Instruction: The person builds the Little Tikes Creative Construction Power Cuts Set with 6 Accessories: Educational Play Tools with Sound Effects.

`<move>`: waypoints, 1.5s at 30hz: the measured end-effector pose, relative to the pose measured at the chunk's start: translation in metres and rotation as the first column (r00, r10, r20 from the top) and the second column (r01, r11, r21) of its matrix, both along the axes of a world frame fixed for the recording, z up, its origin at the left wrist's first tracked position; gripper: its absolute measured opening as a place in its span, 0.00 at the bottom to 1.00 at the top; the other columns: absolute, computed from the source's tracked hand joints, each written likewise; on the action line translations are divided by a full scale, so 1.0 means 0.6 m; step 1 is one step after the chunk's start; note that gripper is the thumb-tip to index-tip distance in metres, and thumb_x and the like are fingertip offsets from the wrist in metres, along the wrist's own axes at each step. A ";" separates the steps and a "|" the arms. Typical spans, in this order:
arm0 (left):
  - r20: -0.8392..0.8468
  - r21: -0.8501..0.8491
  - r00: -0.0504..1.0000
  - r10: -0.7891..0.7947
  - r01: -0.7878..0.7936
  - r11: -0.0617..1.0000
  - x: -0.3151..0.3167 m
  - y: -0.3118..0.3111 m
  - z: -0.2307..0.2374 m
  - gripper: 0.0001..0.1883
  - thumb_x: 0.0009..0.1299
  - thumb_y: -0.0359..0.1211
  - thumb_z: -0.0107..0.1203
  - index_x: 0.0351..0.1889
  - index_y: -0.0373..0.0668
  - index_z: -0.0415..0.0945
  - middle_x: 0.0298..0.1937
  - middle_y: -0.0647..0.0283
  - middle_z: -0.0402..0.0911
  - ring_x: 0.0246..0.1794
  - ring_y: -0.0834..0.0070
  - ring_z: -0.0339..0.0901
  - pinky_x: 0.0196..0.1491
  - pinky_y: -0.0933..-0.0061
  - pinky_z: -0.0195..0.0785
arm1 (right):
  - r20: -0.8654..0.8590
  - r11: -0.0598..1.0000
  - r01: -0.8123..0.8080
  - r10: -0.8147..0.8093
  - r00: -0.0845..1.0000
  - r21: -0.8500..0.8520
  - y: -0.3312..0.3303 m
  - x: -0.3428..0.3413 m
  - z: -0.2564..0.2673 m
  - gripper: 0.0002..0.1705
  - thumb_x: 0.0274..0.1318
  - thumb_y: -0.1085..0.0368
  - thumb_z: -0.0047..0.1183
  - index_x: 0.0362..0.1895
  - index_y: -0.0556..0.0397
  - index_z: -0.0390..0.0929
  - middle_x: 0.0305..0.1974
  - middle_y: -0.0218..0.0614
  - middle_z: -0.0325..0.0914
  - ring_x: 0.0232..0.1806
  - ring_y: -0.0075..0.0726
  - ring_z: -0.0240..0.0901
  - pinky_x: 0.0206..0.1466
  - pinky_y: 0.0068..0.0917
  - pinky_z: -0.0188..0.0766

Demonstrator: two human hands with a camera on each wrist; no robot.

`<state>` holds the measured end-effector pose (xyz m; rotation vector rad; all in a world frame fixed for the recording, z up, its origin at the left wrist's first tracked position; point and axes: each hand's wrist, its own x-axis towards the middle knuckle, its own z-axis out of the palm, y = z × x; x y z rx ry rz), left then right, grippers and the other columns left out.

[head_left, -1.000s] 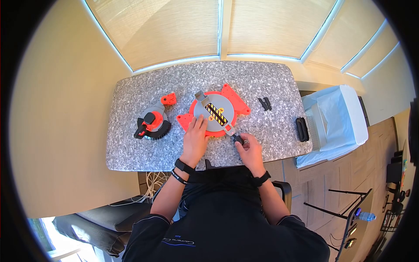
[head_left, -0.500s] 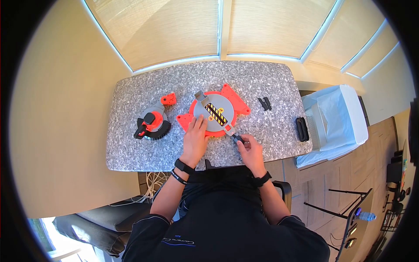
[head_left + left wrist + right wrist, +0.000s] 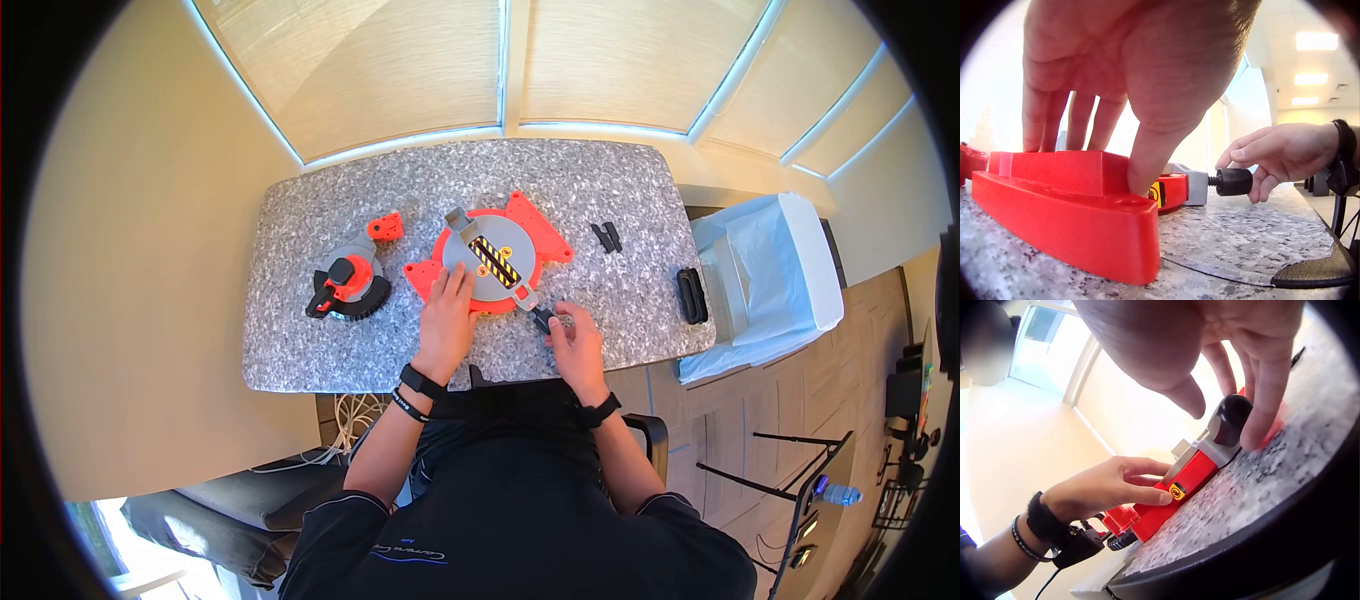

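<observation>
A toy miter saw base [image 3: 543, 236], red with a grey round turntable and a yellow-and-black striped slot, lies on the speckled table. My left hand [image 3: 445, 325] rests on its near left part, fingers extended over the turntable and thumb down at the red edge. A black knob [image 3: 1235, 182] on a threaded screw sticks out of the grey arm at the base's near right. Around this knob is my right hand [image 3: 578, 355], fingers loosely spread. In the right wrist view the thumb stands off the knob, while one finger lies along its far side.
To the left lies the toy saw head [image 3: 350, 275] with its dark toothed blade guard and red hinge [image 3: 388, 228]. Two small black pieces [image 3: 606, 237] and a longer black part [image 3: 691, 297] lie at the right. A lined bin [image 3: 810, 260] stands beyond the table's right edge.
My right thumb and fingers pinched the knob earlier and have now loosened and spread around it. The left hand and the base have stayed in place.
</observation>
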<state>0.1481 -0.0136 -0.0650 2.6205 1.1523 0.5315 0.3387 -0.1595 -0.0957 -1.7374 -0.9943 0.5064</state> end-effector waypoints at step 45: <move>0.013 -0.011 1.000 0.005 -0.005 1.000 0.001 -0.003 0.001 0.36 0.60 0.27 0.70 0.69 0.38 0.72 0.76 0.53 0.69 0.76 0.49 0.66 0.69 0.56 0.72 | 0.020 0.997 0.002 -0.001 1.000 -0.072 0.003 -0.002 0.002 0.15 0.68 0.66 0.61 0.54 0.60 0.78 0.41 0.48 0.85 0.36 0.41 0.87 0.40 0.33 0.82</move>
